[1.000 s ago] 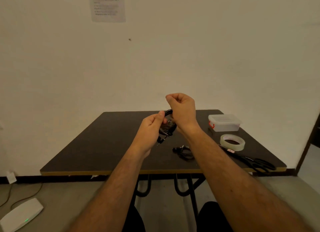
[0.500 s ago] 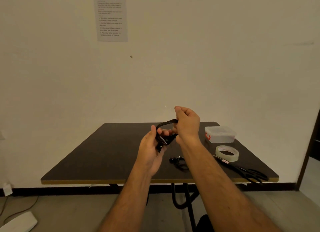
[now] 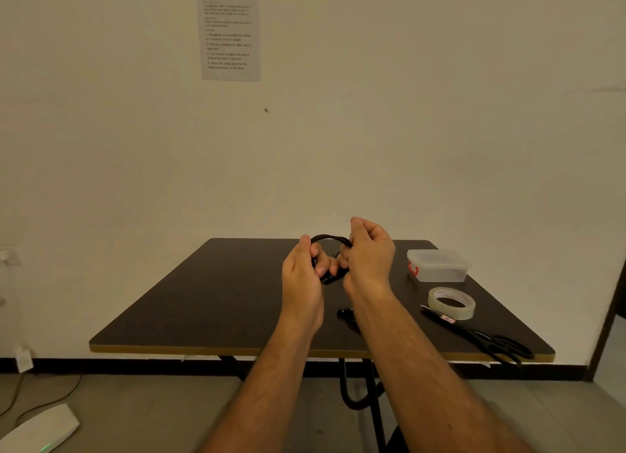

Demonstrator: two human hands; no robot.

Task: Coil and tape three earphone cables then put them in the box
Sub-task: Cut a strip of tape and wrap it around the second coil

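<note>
Head view: both hands, left hand (image 3: pixel 301 276) and right hand (image 3: pixel 369 259), pinch the upright earphone coil (image 3: pixel 330 239), loop arching sideways between them.

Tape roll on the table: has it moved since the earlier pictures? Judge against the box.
No. The tape roll lies just in front of the box, scissors at its near side, as before; only the camera tilted.

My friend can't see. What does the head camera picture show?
Two hands, left hand and right hand, hold a coiled black earphone cable above a dark table. A lidded plastic box, tape roll and scissors lie to the right.
</note>
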